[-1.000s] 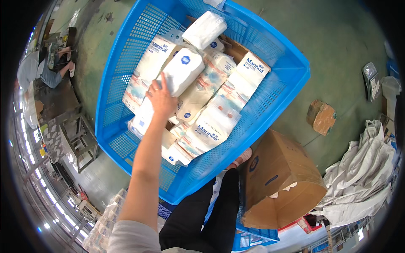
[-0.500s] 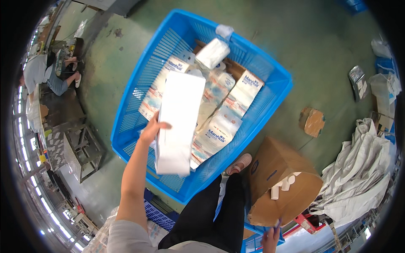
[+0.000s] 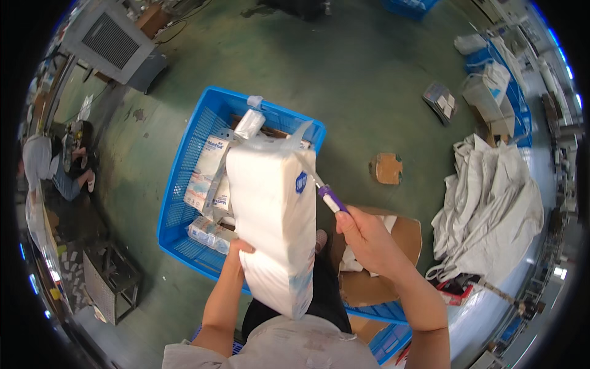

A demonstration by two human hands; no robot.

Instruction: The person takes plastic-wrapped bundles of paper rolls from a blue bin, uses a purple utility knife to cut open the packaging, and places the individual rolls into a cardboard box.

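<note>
My left hand (image 3: 238,248) holds up a large white plastic-wrapped tissue pack (image 3: 273,218) from underneath, close to my chest. My right hand (image 3: 365,237) grips a thin tool with a purple handle (image 3: 330,198), whose tip touches the upper right edge of the pack's wrapping. Below the pack stands a blue plastic basket (image 3: 184,178) with several more wrapped tissue packs (image 3: 209,172) in it.
An open cardboard box (image 3: 381,270) sits by my right side. A small cardboard piece (image 3: 387,168) lies on the green floor. Grey-white sacks (image 3: 491,203) are heaped at right. Another person (image 3: 55,166) sits at far left, near a metal rack (image 3: 110,280).
I have lifted the pack out of the basket and up toward me. My right hand has come into view with the purple-handled tool and set it against the wrapping.
</note>
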